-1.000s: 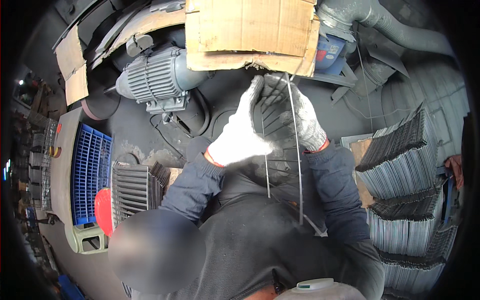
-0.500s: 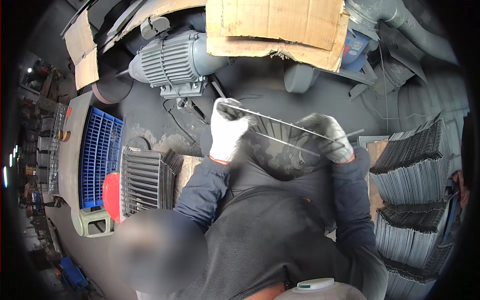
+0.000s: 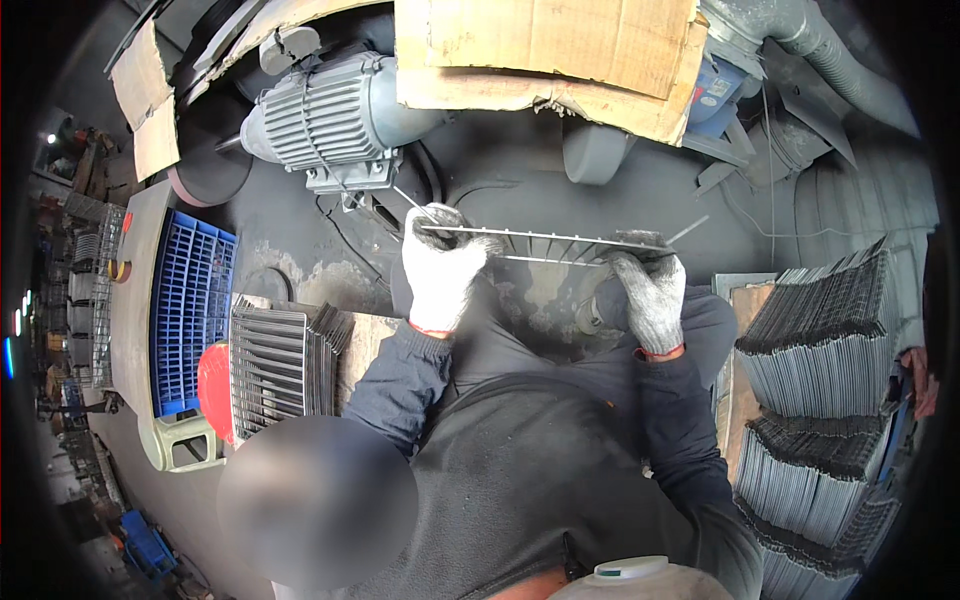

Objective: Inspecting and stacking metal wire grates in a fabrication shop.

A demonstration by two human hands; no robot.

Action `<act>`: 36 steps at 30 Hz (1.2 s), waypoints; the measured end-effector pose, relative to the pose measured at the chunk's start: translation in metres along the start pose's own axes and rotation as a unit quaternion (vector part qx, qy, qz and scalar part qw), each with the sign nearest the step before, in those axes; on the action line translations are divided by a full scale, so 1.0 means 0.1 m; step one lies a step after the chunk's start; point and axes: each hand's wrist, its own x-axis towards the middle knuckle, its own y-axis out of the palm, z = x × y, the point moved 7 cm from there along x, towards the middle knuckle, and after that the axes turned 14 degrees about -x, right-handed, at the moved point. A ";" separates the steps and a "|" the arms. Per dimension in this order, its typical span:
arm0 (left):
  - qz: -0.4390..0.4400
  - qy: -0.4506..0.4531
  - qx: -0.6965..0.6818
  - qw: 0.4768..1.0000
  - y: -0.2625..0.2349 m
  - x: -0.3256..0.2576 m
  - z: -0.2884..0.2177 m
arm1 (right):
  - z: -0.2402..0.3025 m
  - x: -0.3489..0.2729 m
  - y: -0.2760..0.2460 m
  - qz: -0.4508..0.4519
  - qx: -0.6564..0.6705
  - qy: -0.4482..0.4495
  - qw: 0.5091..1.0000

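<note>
Knitted cloth gloves (image 3: pixel 440 275) hold a dull metal wire rack (image 3: pixel 545 245); nearby cardboard (image 3: pixel 545 50) looks matt.

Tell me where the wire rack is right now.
In the head view the wire rack sits just above centre, held edge-on and level between the left hand and right hand, below the grey electric motor and cardboard.

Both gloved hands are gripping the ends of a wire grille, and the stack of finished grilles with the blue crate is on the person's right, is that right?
Not quite. The head view shows the blue crate and its grille stack on the person's left. The left hand and right hand do grip the ends of the wire grille.
</note>
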 end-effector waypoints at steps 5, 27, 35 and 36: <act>0.069 -0.157 0.025 0.985 0.11 0.04 0.47 | -0.39 0.27 -0.15 -0.018 0.000 0.079 0.997; 0.047 -0.325 0.041 0.944 0.21 0.40 1.30 | -0.94 0.63 -0.24 -0.065 -0.032 0.163 0.984; 0.147 -0.304 0.107 0.935 0.94 0.19 1.71 | -0.59 0.36 -1.01 -0.174 -0.080 0.227 0.955; 0.119 -0.329 0.061 0.935 0.97 0.17 1.73 | -0.59 0.41 -1.04 -0.169 -0.087 0.225 0.956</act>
